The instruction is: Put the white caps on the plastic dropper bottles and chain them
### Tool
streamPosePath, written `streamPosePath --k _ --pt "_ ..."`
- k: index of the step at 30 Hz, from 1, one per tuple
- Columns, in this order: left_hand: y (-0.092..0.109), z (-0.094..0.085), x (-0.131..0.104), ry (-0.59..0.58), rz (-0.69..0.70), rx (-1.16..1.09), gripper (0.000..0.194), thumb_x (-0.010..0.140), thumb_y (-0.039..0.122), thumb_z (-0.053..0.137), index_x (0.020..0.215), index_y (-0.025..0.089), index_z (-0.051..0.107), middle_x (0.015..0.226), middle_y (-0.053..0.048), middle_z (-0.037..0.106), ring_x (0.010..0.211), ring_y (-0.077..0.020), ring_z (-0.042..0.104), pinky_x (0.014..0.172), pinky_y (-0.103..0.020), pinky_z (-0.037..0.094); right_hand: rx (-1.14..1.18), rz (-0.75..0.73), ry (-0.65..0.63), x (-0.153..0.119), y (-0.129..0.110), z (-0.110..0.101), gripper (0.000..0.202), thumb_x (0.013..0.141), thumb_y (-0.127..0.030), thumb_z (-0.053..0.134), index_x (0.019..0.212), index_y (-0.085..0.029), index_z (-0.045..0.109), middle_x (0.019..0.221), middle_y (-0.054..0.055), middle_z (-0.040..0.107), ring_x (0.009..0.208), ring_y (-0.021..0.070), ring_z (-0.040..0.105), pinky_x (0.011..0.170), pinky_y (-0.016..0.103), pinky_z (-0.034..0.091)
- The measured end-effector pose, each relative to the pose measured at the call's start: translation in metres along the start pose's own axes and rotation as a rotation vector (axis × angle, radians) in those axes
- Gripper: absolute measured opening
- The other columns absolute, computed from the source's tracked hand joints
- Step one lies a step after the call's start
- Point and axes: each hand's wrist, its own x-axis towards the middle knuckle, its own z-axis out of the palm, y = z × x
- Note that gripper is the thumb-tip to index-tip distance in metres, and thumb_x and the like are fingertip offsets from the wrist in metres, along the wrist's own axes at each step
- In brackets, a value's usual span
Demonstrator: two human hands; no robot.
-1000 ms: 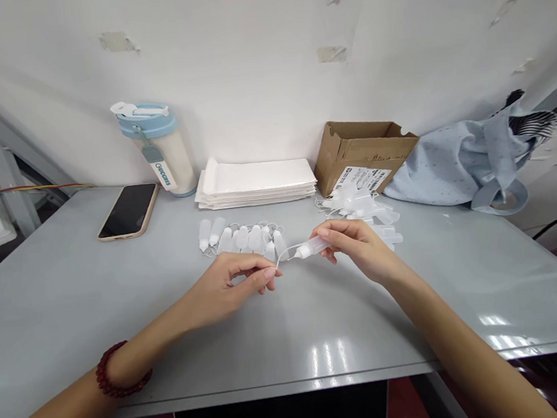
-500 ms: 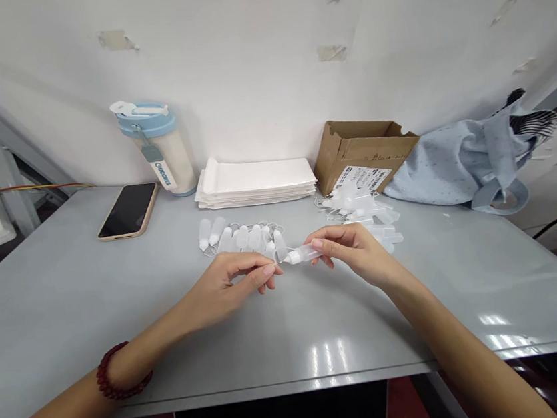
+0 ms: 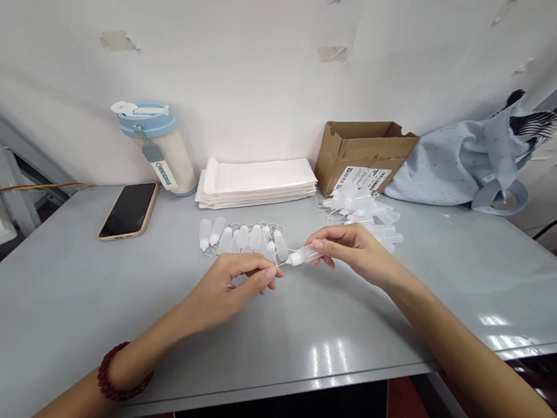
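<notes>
My right hand is closed round the body of a small translucent squeeze bottle, tilted nearly level with its white cap towards the left. At the tip of that cap, a thin needle-like piece reaches to my left hand, whose thumb and forefinger pinch its far end. Just behind my hands lies a row of similar small bottles, several with thin loops at their caps. A looser heap of such bottles lies beyond my right hand, in front of the cardboard box.
Along the wall stand a blue-lidded tumbler, a stack of white envelopes and an open cardboard box. A phone lies at the left; a light blue cloth bag slumps at the right. The grey table's edge runs in front.
Both hands keep almost the same pose and place. The squeeze bottle remains in the right hand, its tip still at the left fingertips; any shift is very slight.
</notes>
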Motion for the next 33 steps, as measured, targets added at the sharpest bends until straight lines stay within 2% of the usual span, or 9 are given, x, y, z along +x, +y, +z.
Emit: streamPosePath --k 7,17,24,33 --pt "-0.002 0.002 0.001 0.000 -0.006 0.055 0.029 0.093 0.031 0.044 0.085 0.016 0.068 0.074 -0.002 0.065 0.067 -0.0115 0.058 0.063 -0.022 0.046 -0.041 -0.001 -0.005 0.000 0.003 0.000 0.028 0.084 -0.044 0.058 0.082 -0.018 0.069 0.065 0.000 0.060 0.059 0.0106 0.046 0.057 0.026 0.036" --pt "-0.005 0.003 0.002 -0.013 0.007 0.120 0.028 0.092 0.027 0.043 0.080 0.016 0.066 0.075 -0.002 0.065 0.069 -0.0121 0.059 0.065 -0.022 0.046 -0.120 -0.014 -0.009 -0.001 0.002 0.003 0.031 0.084 -0.046 0.056 0.082 -0.018 0.069 0.063 0.000 0.057 0.059 0.0112 0.047 0.056 0.026 0.036" --pt "-0.011 0.005 0.003 0.001 0.011 0.162 0.029 0.093 0.027 0.041 0.083 0.015 0.066 0.070 -0.001 0.062 0.067 -0.0118 0.058 0.065 -0.022 0.046 -0.145 -0.026 0.012 -0.001 0.004 0.007 0.030 0.085 -0.044 0.056 0.084 -0.018 0.069 0.064 0.000 0.057 0.061 0.0115 0.048 0.055 0.025 0.034" --pt "-0.009 0.006 0.004 0.009 -0.010 0.177 0.029 0.091 0.027 0.042 0.076 0.015 0.064 0.068 -0.001 0.062 0.066 -0.0116 0.057 0.062 -0.021 0.045 -0.145 -0.051 0.031 0.000 0.003 0.013 0.027 0.085 -0.040 0.056 0.082 -0.016 0.069 0.063 0.000 0.058 0.059 0.0108 0.048 0.055 0.024 0.036"
